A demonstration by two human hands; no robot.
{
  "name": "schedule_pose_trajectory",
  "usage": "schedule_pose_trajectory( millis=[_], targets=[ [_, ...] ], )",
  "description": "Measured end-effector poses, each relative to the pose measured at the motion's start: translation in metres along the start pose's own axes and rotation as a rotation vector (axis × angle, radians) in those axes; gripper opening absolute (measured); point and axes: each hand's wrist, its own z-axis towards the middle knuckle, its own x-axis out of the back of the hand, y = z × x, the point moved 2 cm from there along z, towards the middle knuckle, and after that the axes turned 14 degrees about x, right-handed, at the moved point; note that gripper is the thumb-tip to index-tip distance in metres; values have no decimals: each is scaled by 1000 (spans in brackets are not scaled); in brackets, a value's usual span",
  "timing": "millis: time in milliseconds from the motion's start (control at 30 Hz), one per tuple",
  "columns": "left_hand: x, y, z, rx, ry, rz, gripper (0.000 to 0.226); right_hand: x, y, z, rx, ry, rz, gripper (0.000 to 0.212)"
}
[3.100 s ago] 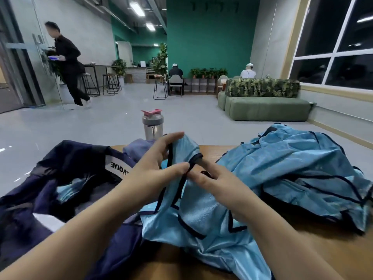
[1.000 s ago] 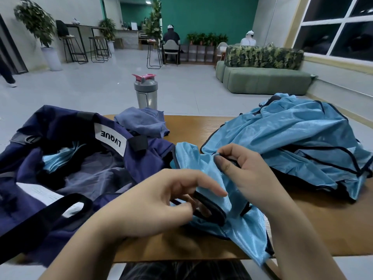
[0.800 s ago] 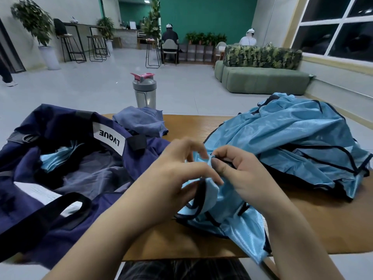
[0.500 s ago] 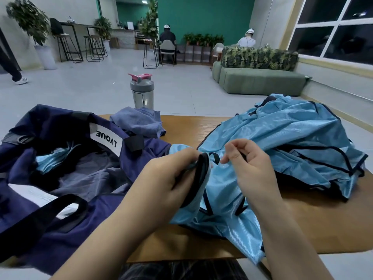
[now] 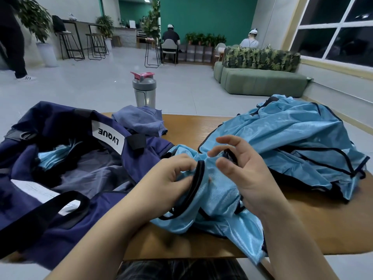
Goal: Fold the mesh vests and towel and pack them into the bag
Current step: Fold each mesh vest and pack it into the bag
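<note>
Two hands work a blue vest (image 5: 214, 201) at lower centre of the surface (image 5: 314, 225): the left hand (image 5: 171, 182) pinches its black-trimmed edge, the right hand (image 5: 240, 168) hovers with fingers loosely spread, gripping nothing. Left lies the open navy bag (image 5: 60, 158), a towel (image 5: 141, 122) behind it, more vests (image 5: 282, 142) piled right

Dim, cool indoor light comes from ceiling lamps (image 5: 147, 0) at the upper middle; windows (image 5: 339, 27) at upper right are dark. Soft shadows, wide-angle bending at edges, slightly soft detail.
</note>
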Motion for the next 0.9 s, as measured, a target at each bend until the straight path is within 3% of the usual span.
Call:
schedule_pose_trajectory(
  millis=[100,233,367,467,567,700,900],
  targets=[
    [8,1,-5,-20,35,23,11,4,0,-1,-121,-52,-247,36],
    [14,0,-8,-22,90,66,14,4,-5,-1,-172,18,-202,5],
    [15,-6,-8,-45,138,207,21,4,-7,0,-227,53,-79,8],
    [12,-7,-8,-97,274,304,33,6,-4,2,-230,114,-130,5],
    [7,1,-10,-115,313,205,30,3,-4,2,-234,151,-186,17],
    [-3,12,-15,-116,239,119,13,-1,-9,2,-177,136,-207,8],
    [-17,21,-19,-118,386,-42,6,-18,-19,-2,-26,53,-424,12]
  ],
)
